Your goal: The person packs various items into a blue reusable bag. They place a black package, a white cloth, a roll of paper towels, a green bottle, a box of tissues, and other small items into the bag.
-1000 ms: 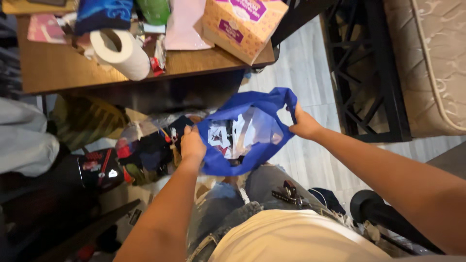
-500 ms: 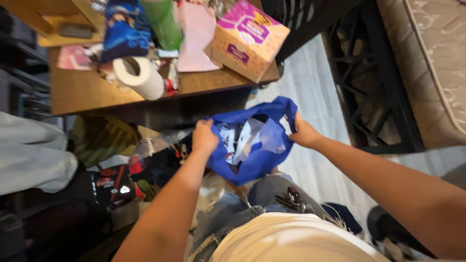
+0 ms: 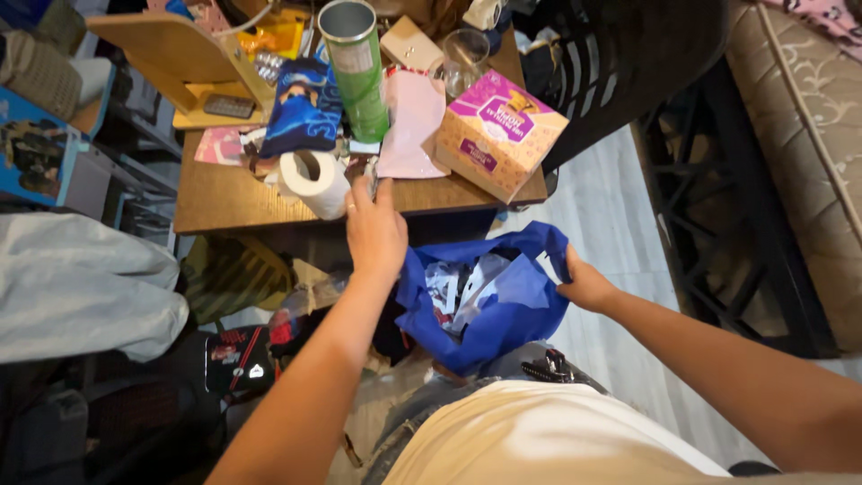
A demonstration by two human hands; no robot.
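A wooden table (image 3: 224,193) crowded with clutter fills the upper middle of the view, its near edge just above the person's lap. Below it hangs a blue fabric bag (image 3: 503,305), mouth open, with clear plastic and dark items showing inside. On the table's right corner sits an orange and purple cardboard box (image 3: 498,135), tilted, with a tall green canister (image 3: 356,67) standing upright to its left and a roll of white paper (image 3: 312,182) lying on its side near the front edge. The right hand (image 3: 585,286) is closed on the bag's right rim, holding it up. The left hand (image 3: 375,232) is off the bag, fingers extended toward the table edge just beside the paper roll; whether the fingertips touch anything there is unclear.
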